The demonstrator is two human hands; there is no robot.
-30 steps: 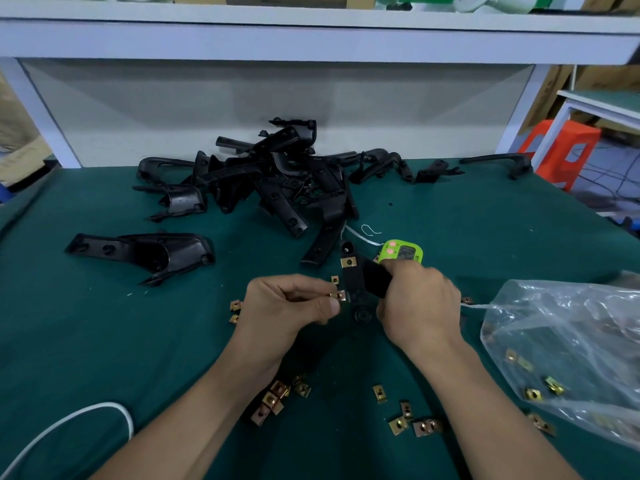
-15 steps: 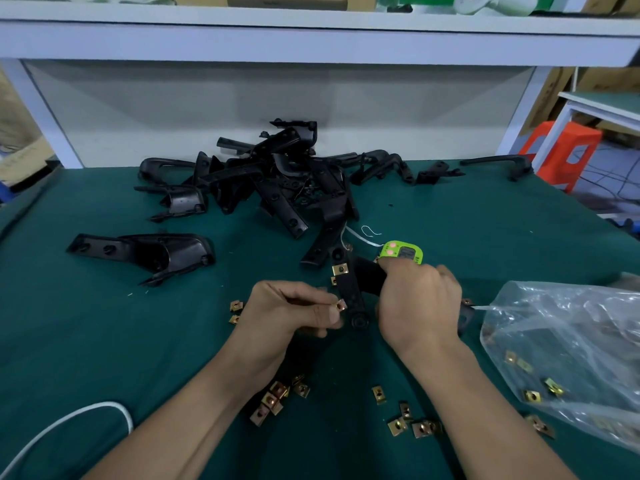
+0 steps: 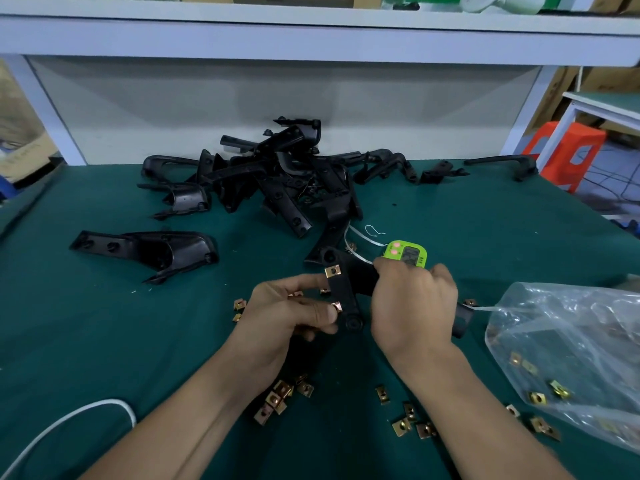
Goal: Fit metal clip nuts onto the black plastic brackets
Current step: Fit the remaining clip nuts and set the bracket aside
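Note:
My right hand (image 3: 414,306) grips a black plastic bracket (image 3: 346,292) above the green table, its flat arm pointing toward me. One brass clip nut (image 3: 333,271) sits on the upper part of that arm. My left hand (image 3: 287,310) pinches a second clip nut (image 3: 337,306) against the arm's left edge, lower down. Loose clip nuts (image 3: 277,398) lie under my left forearm, and more clip nuts (image 3: 408,419) lie between my arms.
A pile of black brackets (image 3: 277,178) fills the back middle of the table, with a single bracket (image 3: 149,251) lying at the left. A clear plastic bag (image 3: 568,355) with clip nuts lies at the right. A green timer (image 3: 407,256) sits behind my right hand. White cord (image 3: 69,420) curls at the front left.
The bracket has tilted and dropped a little toward me in my right hand. My left hand has brought its clip nut onto the arm's left edge.

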